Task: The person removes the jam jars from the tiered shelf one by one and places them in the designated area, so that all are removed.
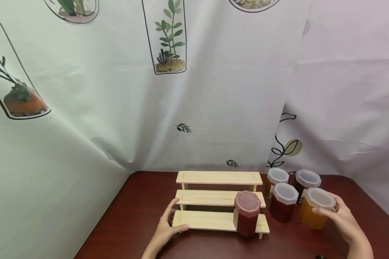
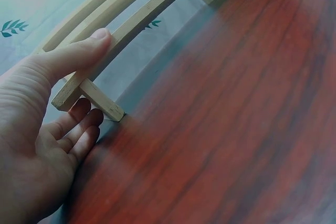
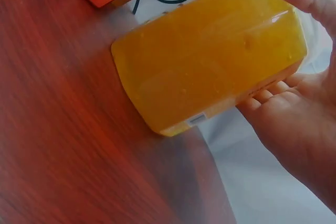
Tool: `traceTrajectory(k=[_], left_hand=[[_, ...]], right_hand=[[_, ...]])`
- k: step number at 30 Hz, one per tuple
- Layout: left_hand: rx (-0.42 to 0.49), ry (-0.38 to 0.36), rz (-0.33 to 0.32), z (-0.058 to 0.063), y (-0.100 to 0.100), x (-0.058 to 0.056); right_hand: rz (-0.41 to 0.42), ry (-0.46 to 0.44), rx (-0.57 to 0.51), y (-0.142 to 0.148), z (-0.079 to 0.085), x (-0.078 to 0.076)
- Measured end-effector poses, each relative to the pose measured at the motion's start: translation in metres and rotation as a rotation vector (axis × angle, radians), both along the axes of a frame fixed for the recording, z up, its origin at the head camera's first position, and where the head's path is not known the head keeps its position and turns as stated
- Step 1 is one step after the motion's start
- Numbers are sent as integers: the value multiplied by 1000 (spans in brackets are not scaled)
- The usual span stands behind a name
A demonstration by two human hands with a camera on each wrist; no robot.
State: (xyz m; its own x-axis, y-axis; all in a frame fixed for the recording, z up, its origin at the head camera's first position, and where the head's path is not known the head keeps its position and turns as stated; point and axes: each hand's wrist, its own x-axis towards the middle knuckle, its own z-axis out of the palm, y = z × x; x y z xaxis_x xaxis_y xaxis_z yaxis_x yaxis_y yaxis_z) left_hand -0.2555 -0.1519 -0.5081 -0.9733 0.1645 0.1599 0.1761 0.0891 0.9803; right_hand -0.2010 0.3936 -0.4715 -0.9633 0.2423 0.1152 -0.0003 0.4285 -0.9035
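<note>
My left hand (image 1: 164,227) grips the left end of a three-step wooden display rack (image 1: 205,220). In the left wrist view its thumb (image 2: 86,53) lies along the front board, with the other fingers curled below near a short foot. On the lowest step, toward the right, stands a dark red jar (image 1: 247,223) with a translucent lid. My right hand (image 1: 347,220) holds an octagonal jar of orange-yellow contents (image 3: 205,56) near its lid, thumb on one side and fingers on the other. This jar stands upright right of the rack, its base close to the table.
Beside the orange-yellow jar is a red jar (image 1: 282,210); behind stand a lidded jar (image 1: 277,175) and a dark jar (image 1: 308,178). The dark red-brown table (image 1: 129,216) ends against a hanging plant-print cloth (image 1: 220,108). A small black object (image 1: 320,257) shows at the bottom edge.
</note>
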Motion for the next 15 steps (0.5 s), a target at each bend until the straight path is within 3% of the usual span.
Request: traceTrajectory(k=[9, 15], left_hand=[[15, 15, -11, -1, -2, -1], [3, -6, -6, 1, -1, 0]], right_hand=[[58, -17, -114, 0, -1, -3], [68, 44, -190, 0, 2, 1]])
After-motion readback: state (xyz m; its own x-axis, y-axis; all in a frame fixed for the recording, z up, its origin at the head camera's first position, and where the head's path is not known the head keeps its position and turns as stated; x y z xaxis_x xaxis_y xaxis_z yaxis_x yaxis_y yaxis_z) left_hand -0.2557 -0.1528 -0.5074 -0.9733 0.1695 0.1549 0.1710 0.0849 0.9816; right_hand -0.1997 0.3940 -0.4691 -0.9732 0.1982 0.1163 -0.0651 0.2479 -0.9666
